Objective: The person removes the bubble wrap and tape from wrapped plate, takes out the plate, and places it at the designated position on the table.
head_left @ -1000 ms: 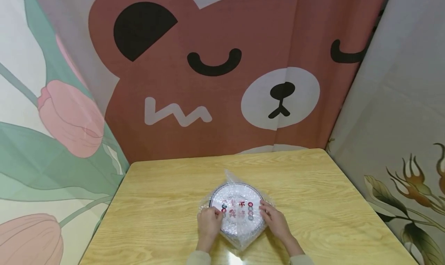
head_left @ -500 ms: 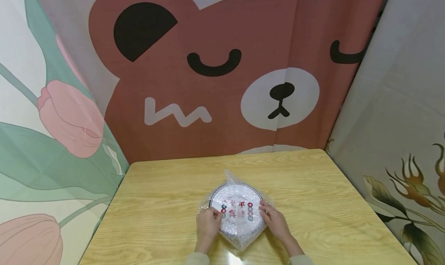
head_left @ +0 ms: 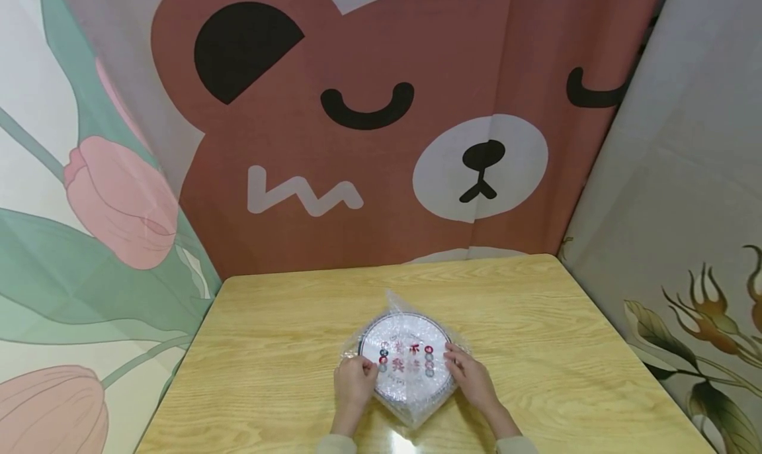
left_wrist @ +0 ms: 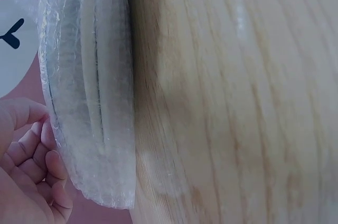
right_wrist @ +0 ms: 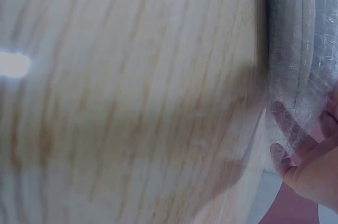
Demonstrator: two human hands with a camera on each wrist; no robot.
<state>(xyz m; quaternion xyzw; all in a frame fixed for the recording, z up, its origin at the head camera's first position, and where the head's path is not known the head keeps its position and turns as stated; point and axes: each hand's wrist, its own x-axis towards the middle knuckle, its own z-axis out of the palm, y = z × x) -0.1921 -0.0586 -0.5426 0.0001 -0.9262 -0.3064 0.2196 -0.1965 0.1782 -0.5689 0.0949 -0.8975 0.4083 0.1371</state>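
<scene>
A round white item with a dark rim and red printed characters, wrapped in bubble wrap (head_left: 411, 355), lies on the wooden table. At its left edge my left hand (head_left: 354, 384) pinches the wrap between thumb and curled fingers. On the opposite side my right hand (head_left: 473, 379) holds the wrapped edge. In the left wrist view, the curled fingers of my left hand (left_wrist: 31, 166) meet the wrap beside the stacked layers (left_wrist: 95, 76). Fingers of my right hand (right_wrist: 311, 160) show through the clear wrap (right_wrist: 301, 39) in the right wrist view.
The light wood table (head_left: 268, 348) extends around the wrapped item. Behind it hangs a curtain (head_left: 297, 136) with a brown bear face. A tulip-print curtain (head_left: 36, 275) borders the left side, and a grey floral one (head_left: 684, 196) the right.
My left hand has shifted slightly left and toward the near edge at the wrap's side. My right hand and the wrapped item look almost unmoved.
</scene>
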